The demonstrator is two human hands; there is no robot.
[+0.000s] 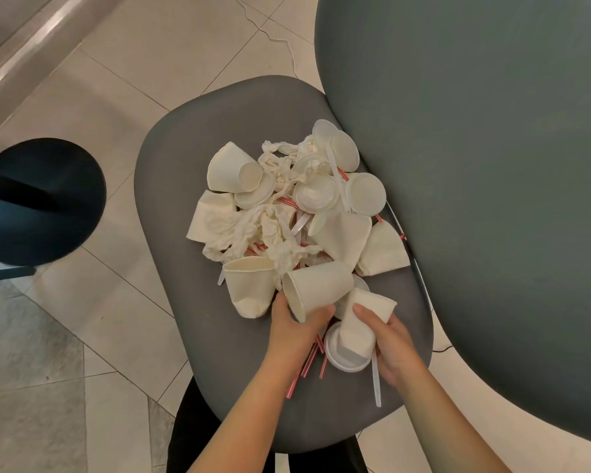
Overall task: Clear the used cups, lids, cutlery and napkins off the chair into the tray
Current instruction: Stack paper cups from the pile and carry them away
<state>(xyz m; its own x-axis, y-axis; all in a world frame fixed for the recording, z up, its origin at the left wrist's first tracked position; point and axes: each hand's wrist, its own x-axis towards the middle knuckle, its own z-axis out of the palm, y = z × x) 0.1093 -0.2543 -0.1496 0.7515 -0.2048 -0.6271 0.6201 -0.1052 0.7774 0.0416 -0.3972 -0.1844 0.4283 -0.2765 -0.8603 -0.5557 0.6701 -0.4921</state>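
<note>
At far left, note the black round base (pixel 45 199), cut off by the frame edge; what it supports cannot be made out. Next comes the grey chair seat (pixel 171 206), carrying the pile: a crushed cup (pixel 249 290) at the near left, crumpled napkins (pixel 249 227) in the middle, and round lids (pixel 365 192) toward the far right, some partly covered by each other. Red-striped straws (pixel 307 365) show only in short lengths, the rest buried under paper or hidden beneath your hands. Your left hand (pixel 296 327) reaches in from below, thumb and fingers curled round the mouth of a tipped cup (pixel 316 288). Your right hand (pixel 388 343) grasps a second cup (pixel 360 322), fingers wrapped round its side; that cup rests over a lid (pixel 342 356) lying flat on the seat. A white plastic utensil (pixel 376 384) runs under the right hand, and its type cannot be told. At right, a large dark green rounded surface (pixel 492 165) is cropped by the frame and overhangs the pile's far edge.
</note>
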